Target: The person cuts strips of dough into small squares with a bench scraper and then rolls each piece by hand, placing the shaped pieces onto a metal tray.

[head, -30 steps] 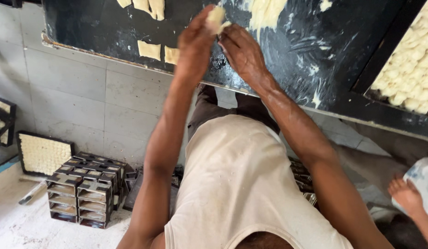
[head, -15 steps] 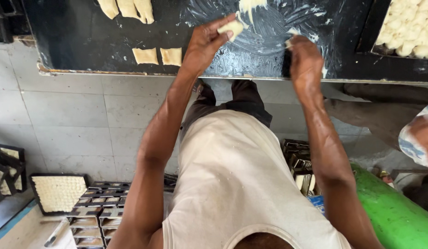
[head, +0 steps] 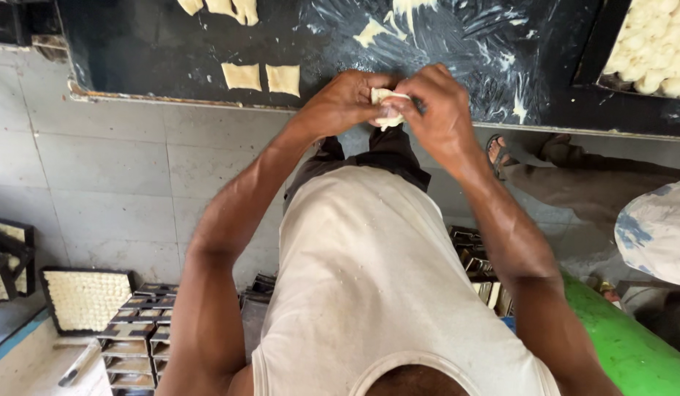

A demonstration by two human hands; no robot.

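Note:
A small pale piece of dough (head: 386, 107) is pinched between both my hands at the near edge of a black greasy worktop (head: 134, 51). My left hand (head: 343, 103) grips its left side and my right hand (head: 439, 110) wraps over its right side. Two flat square dough pieces (head: 262, 77) lie on the worktop to the left, and more folded ones (head: 221, 6) lie at its far edge. Smears of dough (head: 398, 22) streak the worktop beyond my hands.
A black tray (head: 596, 51) filled with several dough lumps (head: 656, 45) sits at the top right. Stacked metal moulds (head: 134, 341) and a tray of pale pieces (head: 85, 299) lie on the floor at lower left. Another person's sandalled foot (head: 501, 150) and leg stand to the right, beside a green container (head: 633, 352).
My right hand left the worktop and came to the dough. Both hands drew back from the worktop to its near edge and now hold the piece together.

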